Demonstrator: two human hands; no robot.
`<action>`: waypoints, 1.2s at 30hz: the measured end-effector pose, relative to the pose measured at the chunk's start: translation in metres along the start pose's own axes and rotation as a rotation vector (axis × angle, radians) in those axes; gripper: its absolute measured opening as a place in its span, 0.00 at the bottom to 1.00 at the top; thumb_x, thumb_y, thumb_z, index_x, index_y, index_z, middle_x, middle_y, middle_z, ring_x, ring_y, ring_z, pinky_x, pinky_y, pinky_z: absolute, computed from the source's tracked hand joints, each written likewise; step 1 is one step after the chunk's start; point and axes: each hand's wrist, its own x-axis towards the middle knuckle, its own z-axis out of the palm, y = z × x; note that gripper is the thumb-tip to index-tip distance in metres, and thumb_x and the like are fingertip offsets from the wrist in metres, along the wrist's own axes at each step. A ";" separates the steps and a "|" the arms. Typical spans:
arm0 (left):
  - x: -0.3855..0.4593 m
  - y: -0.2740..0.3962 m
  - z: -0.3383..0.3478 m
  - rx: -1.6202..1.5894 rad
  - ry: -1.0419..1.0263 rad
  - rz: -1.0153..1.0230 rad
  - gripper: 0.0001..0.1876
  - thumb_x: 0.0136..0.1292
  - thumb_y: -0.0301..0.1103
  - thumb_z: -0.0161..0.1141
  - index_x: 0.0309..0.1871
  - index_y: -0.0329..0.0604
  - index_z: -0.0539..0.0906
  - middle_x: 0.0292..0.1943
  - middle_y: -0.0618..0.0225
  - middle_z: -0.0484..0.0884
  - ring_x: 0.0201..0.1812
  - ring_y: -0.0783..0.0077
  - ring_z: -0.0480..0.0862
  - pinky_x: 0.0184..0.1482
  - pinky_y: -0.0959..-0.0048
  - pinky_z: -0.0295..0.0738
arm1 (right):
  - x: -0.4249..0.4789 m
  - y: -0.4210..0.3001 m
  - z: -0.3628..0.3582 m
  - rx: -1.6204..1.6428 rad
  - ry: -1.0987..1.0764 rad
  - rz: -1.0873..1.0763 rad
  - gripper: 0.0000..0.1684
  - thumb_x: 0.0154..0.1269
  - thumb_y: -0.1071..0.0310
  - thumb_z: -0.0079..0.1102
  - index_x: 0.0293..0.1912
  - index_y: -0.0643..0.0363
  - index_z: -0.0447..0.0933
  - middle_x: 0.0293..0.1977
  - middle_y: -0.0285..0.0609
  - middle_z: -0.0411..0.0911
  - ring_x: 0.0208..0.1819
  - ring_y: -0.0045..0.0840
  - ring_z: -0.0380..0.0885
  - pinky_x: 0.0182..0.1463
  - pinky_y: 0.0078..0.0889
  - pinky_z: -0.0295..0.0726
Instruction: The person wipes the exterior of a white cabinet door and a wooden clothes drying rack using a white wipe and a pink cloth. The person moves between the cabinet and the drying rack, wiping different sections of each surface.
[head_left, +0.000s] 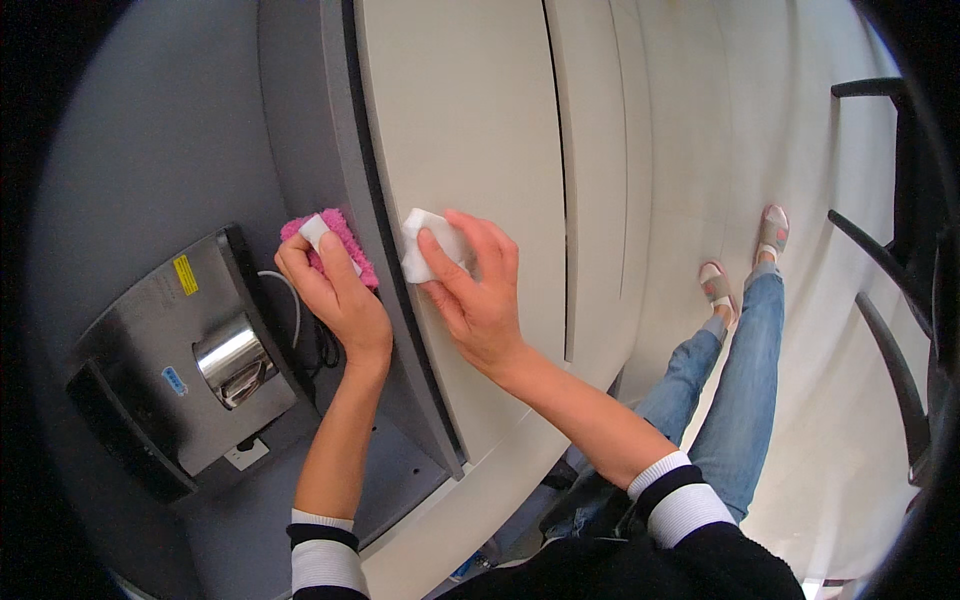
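At the grey shelf's front edge, my left hand (337, 300) grips a fluffy pink cloth (341, 232) together with a small white piece (313, 229) that lies on top of it. Just to the right, my right hand (480, 292) pinches a crumpled white wipe (435, 240) in front of a cream cabinet front (480, 135). Whether the wipe touches that panel I cannot tell. The two hands are apart. Left of my left hand, inside the grey compartment, is a dark metal appliance (157, 337) with a shiny cylindrical part (235, 361) and a yellow label.
A white cable (292, 300) and black cords run behind the appliance, near a white wall socket (247, 454). The grey board edge (382, 247) runs between compartment and cabinet front. Black chair legs (892, 360) stand on the pale floor at the right.
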 end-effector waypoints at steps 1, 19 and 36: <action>0.000 0.001 0.000 -0.008 -0.004 0.006 0.11 0.72 0.36 0.46 0.42 0.35 0.70 0.39 0.63 0.67 0.43 0.70 0.68 0.52 0.71 0.61 | -0.002 0.000 0.002 -0.004 0.013 0.010 0.32 0.49 0.77 0.67 0.57 0.51 0.77 0.57 0.45 0.67 0.56 0.41 0.64 0.58 0.40 0.66; 0.000 -0.002 -0.003 -0.044 -0.014 0.021 0.12 0.71 0.36 0.48 0.44 0.33 0.70 0.40 0.63 0.66 0.42 0.70 0.67 0.50 0.72 0.62 | 0.043 0.011 0.009 -0.026 0.048 -0.079 0.25 0.52 0.76 0.60 0.52 0.55 0.76 0.48 0.49 0.71 0.48 0.43 0.67 0.49 0.42 0.66; 0.002 0.003 0.003 0.029 0.005 0.066 0.11 0.73 0.38 0.46 0.44 0.37 0.69 0.38 0.71 0.66 0.40 0.78 0.64 0.48 0.77 0.61 | 0.091 0.016 0.004 -0.085 0.024 -0.106 0.26 0.49 0.75 0.61 0.51 0.50 0.76 0.50 0.45 0.70 0.51 0.40 0.67 0.44 0.43 0.64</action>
